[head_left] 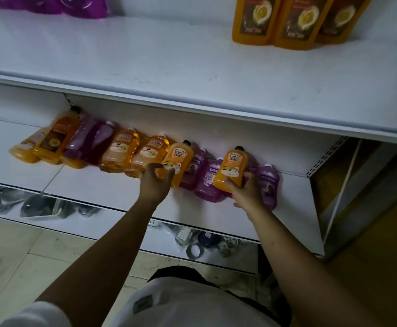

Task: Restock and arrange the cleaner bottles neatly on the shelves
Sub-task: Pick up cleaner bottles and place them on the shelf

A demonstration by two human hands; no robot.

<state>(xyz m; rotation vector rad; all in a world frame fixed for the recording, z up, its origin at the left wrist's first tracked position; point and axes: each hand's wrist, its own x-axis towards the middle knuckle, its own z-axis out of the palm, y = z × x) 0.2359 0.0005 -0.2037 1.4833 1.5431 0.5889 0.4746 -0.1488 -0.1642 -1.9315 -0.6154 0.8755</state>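
A row of orange and purple cleaner bottles stands along the back of the middle shelf (pixel 122 192). My right hand (pixel 244 194) grips an orange black-capped bottle (pixel 231 167) by its base, in front of purple bottles (pixel 210 182). My left hand (pixel 156 182) reaches with spread fingers to the base of another orange black-capped bottle (pixel 177 159); whether it touches is unclear. To the left stand two amber bottles (pixel 150 153), dark purple bottles (pixel 93 142) and leaning orange bottles (pixel 53 140).
The upper shelf (pixel 169 67) carries three tall orange bottles (pixel 296 20) at the right and purple pouches (pixel 74 5) at the far left. Below, the bottom shelf holds small hardware and tape (pixel 195 251). A shelf upright (pixel 327 156) ends the row at right.
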